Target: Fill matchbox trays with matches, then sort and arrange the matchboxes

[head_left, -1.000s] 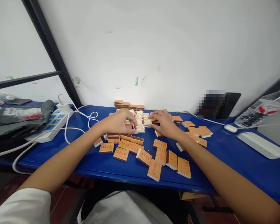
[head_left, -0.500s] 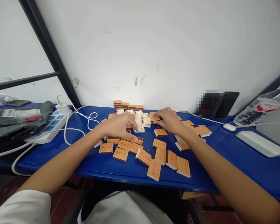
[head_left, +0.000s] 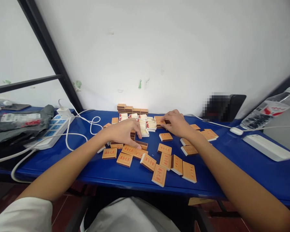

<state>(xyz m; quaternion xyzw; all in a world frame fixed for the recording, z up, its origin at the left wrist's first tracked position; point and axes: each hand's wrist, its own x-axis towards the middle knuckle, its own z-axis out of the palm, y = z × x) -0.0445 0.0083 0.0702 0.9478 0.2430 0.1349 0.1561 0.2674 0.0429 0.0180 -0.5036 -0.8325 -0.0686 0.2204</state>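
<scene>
My left hand [head_left: 125,130] is over a cluster of matchboxes, thumb and fingers apart. Under its palm stands a small stack of matchboxes [head_left: 132,133], partly hidden. The thumb tip is close to a matchbox lying dark side up [head_left: 142,145]. My right hand [head_left: 176,123] has its thumb and fingers around a matchbox [head_left: 167,121] beside a short row of matchboxes [head_left: 159,119]. Between the hands are opened trays of red-tipped matches [head_left: 143,124]. Several orange matchboxes with red print [head_left: 148,161] lie scattered nearer to me.
Matchboxes are stacked [head_left: 129,109] against the wall. At left are a power strip [head_left: 52,130], white cables [head_left: 67,135] and a grey plastic bag [head_left: 16,124]. At right are a dark phone-like device [head_left: 235,108], a white bar-shaped device [head_left: 269,147] and a water bottle [head_left: 268,111].
My left thumb and fingertips have shifted slightly left. The right fingers have come lower beside the short row of matchboxes. The scattered matchboxes stay as they were.
</scene>
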